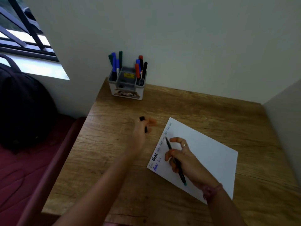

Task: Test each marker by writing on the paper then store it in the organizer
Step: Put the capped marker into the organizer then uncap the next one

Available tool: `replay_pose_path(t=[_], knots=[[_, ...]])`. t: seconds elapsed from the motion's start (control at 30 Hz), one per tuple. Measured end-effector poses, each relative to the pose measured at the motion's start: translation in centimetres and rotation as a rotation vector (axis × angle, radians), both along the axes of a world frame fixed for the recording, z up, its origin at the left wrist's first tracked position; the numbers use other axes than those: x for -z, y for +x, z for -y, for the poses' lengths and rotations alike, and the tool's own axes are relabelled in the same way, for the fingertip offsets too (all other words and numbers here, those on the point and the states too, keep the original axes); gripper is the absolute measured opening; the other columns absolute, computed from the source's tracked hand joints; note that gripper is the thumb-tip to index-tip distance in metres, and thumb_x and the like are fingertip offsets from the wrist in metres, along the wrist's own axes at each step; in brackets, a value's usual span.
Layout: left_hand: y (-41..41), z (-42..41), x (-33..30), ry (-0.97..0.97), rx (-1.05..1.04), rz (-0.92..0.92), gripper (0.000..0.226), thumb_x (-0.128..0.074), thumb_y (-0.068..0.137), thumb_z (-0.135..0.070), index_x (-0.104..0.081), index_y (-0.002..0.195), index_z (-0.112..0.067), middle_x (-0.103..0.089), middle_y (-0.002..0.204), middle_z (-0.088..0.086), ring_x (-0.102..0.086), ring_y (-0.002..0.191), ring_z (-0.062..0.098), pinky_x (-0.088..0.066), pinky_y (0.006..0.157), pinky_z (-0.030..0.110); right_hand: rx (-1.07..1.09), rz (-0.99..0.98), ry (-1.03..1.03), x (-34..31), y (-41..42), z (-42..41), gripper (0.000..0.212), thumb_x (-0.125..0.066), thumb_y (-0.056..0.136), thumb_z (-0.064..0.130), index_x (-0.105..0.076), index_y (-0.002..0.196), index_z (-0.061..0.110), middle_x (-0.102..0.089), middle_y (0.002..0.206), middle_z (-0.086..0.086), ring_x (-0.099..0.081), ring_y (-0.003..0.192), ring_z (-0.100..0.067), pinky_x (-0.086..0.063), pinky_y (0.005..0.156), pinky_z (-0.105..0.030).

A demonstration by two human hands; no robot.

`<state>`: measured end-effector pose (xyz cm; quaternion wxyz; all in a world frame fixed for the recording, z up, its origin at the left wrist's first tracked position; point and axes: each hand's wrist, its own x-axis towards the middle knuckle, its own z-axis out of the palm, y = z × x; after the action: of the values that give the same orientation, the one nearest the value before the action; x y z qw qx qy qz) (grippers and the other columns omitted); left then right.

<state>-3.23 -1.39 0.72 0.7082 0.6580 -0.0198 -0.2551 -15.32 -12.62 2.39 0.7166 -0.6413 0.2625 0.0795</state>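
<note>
My right hand (pixel 184 159) grips a thin black marker (pixel 176 162) with a teal end, its tip down on the left part of the white paper (pixel 208 152). Several short scribbles in black and blue run along the paper's left edge. My left hand (pixel 143 129), blurred, hovers over the bare wood left of the sheet and holds a black marker cap (pixel 144 123). At the back of the desk stands the grey-and-white organizer (pixel 127 84). Blue, green, red and black markers (pixel 140 69) stand in its left and right compartments.
The wooden desk (pixel 114 144) sits in a corner, with walls behind and at the right. A dark bag (pixel 24 111) lies on a red seat to the left, below a window. The organizer's middle compartment holds a yellow label.
</note>
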Motion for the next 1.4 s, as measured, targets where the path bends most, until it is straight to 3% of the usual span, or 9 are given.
replay_pose_path(t=[0.13,0.23,0.33,0.4,0.47,0.57,0.73,1.03,1.4], knots=[[3.7,-1.5,2.1,0.477,0.449,0.538,0.034,-0.058,0.087,-0.039,-0.050,0.117,-0.024,-0.058,0.110,-0.006,-0.055,0.098,0.010,-0.046,0.079,0.026,0.304,0.066,0.559,0.8,-0.6,2.3,0.025,-0.048,0.092,0.016,-0.062,0.111,0.008,-0.068,0.099,-0.017,-0.067,0.073,-0.019,-0.054,0.061,-0.029],[4.6,-1.2,2.0,0.729,0.756,0.775,0.040,-0.063,0.084,-0.043,-0.043,0.112,-0.022,-0.046,0.093,-0.016,-0.045,0.083,0.002,-0.033,0.064,0.013,0.354,0.189,0.830,1.9,-0.6,3.5,0.041,-0.060,0.073,0.015,-0.066,0.111,0.000,-0.065,0.112,-0.023,-0.067,0.099,-0.029,-0.057,0.075,-0.038],[5.7,-0.9,2.8,0.704,0.903,0.838,0.072,-0.062,0.082,-0.049,-0.034,0.139,-0.015,-0.046,0.134,-0.004,-0.045,0.118,0.013,-0.035,0.096,0.023,0.251,0.216,0.626,3.0,0.0,3.7,0.028,-0.053,0.077,0.005,-0.071,0.099,0.006,-0.070,0.099,-0.018,-0.069,0.092,-0.026,-0.057,0.072,-0.033],[6.1,-0.8,3.6,0.710,0.979,0.888,0.077,-0.058,0.081,-0.055,-0.031,0.144,-0.020,-0.029,0.152,0.001,-0.026,0.139,0.022,-0.018,0.113,0.034,0.165,0.267,0.377,3.4,0.4,3.6,0.020,-0.051,0.086,0.009,-0.070,0.089,0.011,-0.069,0.078,-0.010,-0.067,0.071,-0.021,-0.054,0.060,-0.026],[6.2,-0.9,4.4,0.733,1.004,0.918,0.081,-0.056,0.079,-0.060,-0.027,0.146,-0.024,-0.022,0.155,-0.001,-0.007,0.144,0.027,-0.005,0.117,0.039,0.067,0.286,0.080,3.9,0.6,3.7,0.025,-0.046,0.089,0.018,-0.068,0.081,0.011,-0.060,0.060,-0.005,-0.057,0.054,-0.017,-0.045,0.049,-0.022],[6.3,-0.9,4.8,0.732,0.963,0.974,0.081,-0.056,0.079,-0.061,-0.027,0.146,-0.026,-0.021,0.155,-0.002,-0.003,0.144,0.027,0.006,0.111,0.033,-0.130,0.294,-0.161,4.3,1.1,4.0,0.021,-0.046,0.089,0.011,-0.065,0.096,0.007,-0.060,0.059,-0.003,-0.058,0.054,-0.018,-0.048,0.050,-0.023],[6.7,-0.8,5.8,0.657,0.961,1.074,0.075,-0.047,0.077,-0.069,-0.030,0.142,-0.035,-0.035,0.147,0.001,-0.018,0.143,0.021,-0.001,0.119,0.041,-0.308,0.261,-0.243,5.1,1.1,4.3,0.018,-0.060,0.080,-0.002,-0.063,0.094,0.010,-0.071,0.082,0.007,-0.067,0.077,-0.011,-0.052,0.072,-0.022],[6.8,-0.7,5.6,0.574,0.964,1.137,0.057,-0.055,0.083,-0.057,-0.029,0.131,-0.043,-0.038,0.145,0.009,-0.025,0.140,0.017,0.003,0.117,0.036,-0.417,0.415,-0.487,5.7,3.7,4.0,0.015,-0.061,0.072,0.017,-0.062,0.081,0.029,-0.064,0.080,0.017,-0.063,0.077,-0.010,-0.050,0.070,-0.023],[7.1,-0.8,6.1,0.589,0.943,1.118,0.074,-0.048,0.076,-0.068,-0.042,0.137,-0.028,-0.034,0.149,0.002,-0.022,0.140,0.009,0.013,0.111,0.018,-0.460,0.425,-0.496,6.5,3.5,4.2,0.008,-0.060,0.071,0.011,-0.063,0.078,0.009,-0.064,0.078,-0.001,-0.064,0.073,-0.016,-0.053,0.065,-0.025]])
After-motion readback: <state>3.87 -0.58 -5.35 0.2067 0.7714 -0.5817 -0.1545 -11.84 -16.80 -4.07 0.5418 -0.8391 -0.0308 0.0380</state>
